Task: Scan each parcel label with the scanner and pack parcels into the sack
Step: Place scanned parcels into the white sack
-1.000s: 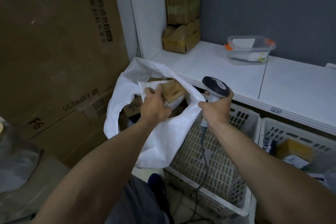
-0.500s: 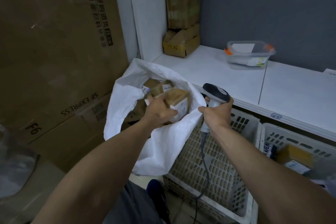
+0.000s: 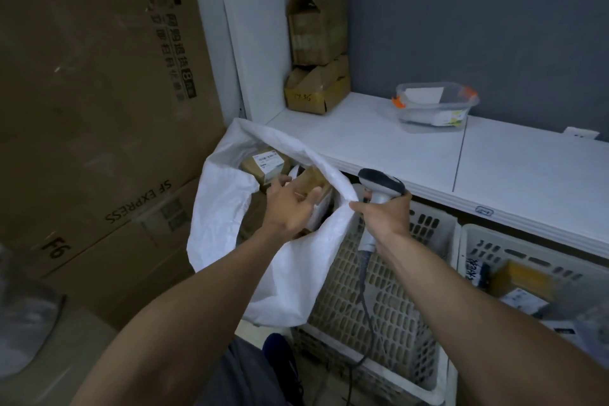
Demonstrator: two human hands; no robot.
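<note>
Our left hand point(image 3: 291, 208) reaches into the mouth of the white woven sack point(image 3: 227, 208), thumb and fingers spread over the near end of a brown cardboard parcel point(image 3: 309, 183). They touch it, but we cannot tell whether they grip it. At its 3 o'clock our right hand point(image 3: 385, 216) is wrapped round the handle of the barcode scanner point(image 3: 382, 184), whose head is turned toward the sack, while thumb and forefinger pinch the sack's rim. The scanner's cable point(image 3: 366, 293) hangs toward 6 o'clock. Deeper in the sack, at 11 o'clock from the left hand, lies a labelled parcel point(image 3: 265, 165), label up. The sack leans against a white slotted crate point(image 3: 389, 306), and at 3 o'clock a second crate point(image 3: 514, 245) holds more parcels point(image 3: 524, 277). Above both runs a white shelf point(image 3: 379, 145), carrying a clear plastic tub point(image 3: 435, 109) at 1 o'clock and two stacked cardboard boxes point(image 3: 316, 53) at 12. Big SF Express cartons point(image 3: 99, 109) fill 9 o'clock.
</note>
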